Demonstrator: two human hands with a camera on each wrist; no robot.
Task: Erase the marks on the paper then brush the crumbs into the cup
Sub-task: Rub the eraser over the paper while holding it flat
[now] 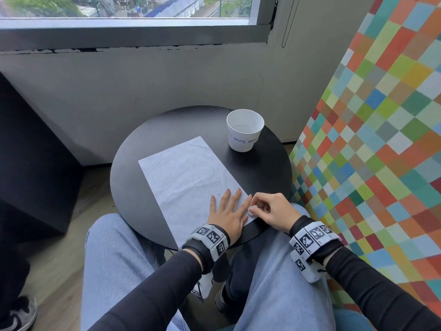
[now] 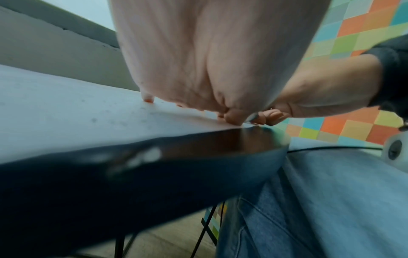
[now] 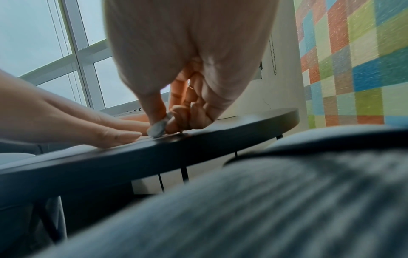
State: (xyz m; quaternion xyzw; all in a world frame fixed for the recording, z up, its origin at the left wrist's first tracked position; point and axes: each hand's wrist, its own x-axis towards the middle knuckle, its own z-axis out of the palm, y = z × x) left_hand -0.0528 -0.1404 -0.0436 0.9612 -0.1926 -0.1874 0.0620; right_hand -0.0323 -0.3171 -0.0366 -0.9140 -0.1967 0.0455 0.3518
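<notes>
Clearly legible, the white paper cup bore handwritten blue capitals reading "WASTE BASKE", the last letters curving out of sight. It stood upright at the far right of the round black worktop, well apart from both hands.

The paper lay diagonally across the worktop, its near corner overhanging the edge toward the person's lap. Faint pencil loops and scribbles covered most of the sheet; none could be read as words.

Left hand: flat on the near right part of the paper, fingers straight and slightly spread, palm down, pressing the sheet. Nothing held in its grip.

Right hand: fingers curled, thumb and forefinger pinching a small white eraser. The right wrist view showed the eraser greyed on its working end and touching down at the paper's right edge, just beside the left hand's little finger. The remaining fingers were tucked under the palm.

Both wrists wore white bands printed with black square marker codes. Black sleeves, blue jeans. A wall of multicoloured squares rose to the right; a window ran above the worktop.
</notes>
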